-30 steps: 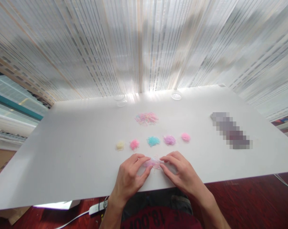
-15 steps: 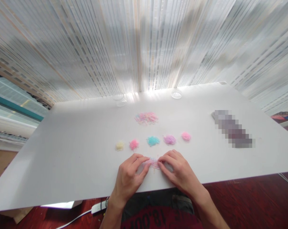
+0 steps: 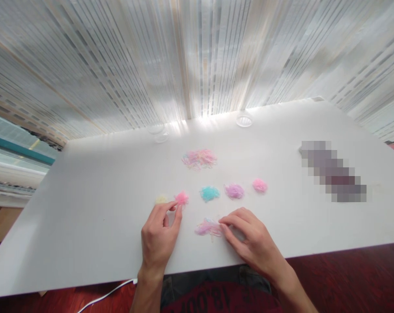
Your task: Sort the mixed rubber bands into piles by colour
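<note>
My left hand (image 3: 162, 226) is at the bright pink pile (image 3: 181, 198) of tiny rubber bands, thumb and index fingertips pinched together at its near edge. Whatever is between them is too small to make out. My right hand (image 3: 249, 232) pinches at the right edge of a mixed, mostly lilac and pink heap (image 3: 207, 227) of rubber bands close to me. Behind the hands lie a pale yellow pile (image 3: 161, 199), partly covered by my left hand, a turquoise pile (image 3: 210, 193), a purple pile (image 3: 234, 191) and a light pink pile (image 3: 259, 185).
A larger mixed-colour heap of rubber bands (image 3: 200, 159) lies farther back on the white table (image 3: 86, 208). Clear round dishes (image 3: 244, 120) stand by the striped curtain (image 3: 190, 56). A blurred-out long object (image 3: 333, 171) rests at the right.
My left hand has left the mixed heap and moved left and away from me to the bright pink pile. My right hand stays at the heap's right edge. The view has shifted slightly.
</note>
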The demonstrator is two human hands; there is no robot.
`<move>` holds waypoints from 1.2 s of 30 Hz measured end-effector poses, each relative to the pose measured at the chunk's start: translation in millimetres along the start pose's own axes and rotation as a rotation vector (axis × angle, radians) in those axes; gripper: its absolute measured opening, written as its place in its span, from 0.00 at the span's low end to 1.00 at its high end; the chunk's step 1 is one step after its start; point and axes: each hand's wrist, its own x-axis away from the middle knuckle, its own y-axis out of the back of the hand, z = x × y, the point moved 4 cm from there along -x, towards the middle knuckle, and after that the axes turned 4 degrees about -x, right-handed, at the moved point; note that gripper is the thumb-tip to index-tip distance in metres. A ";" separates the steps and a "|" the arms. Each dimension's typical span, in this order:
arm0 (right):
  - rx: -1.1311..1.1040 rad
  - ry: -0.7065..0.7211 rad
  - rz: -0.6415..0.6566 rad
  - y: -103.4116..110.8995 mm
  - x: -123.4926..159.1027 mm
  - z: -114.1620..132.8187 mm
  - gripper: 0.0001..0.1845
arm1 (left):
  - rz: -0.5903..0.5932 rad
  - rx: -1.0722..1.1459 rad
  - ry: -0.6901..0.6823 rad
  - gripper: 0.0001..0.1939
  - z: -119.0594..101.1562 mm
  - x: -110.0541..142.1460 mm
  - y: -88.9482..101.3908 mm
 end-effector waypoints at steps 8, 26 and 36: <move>0.001 0.003 0.012 1.1 0.0 0.4 0.07 | 0.004 -0.020 0.039 0.02 0.9 -1.6 0.5; 0.044 0.008 0.055 0.5 2.0 0.8 0.08 | 0.171 0.158 -0.141 0.09 -11.7 5.1 6.2; 0.115 0.039 0.075 -2.0 1.5 2.8 0.08 | 0.472 0.205 -0.267 0.20 -33.0 17.7 -6.8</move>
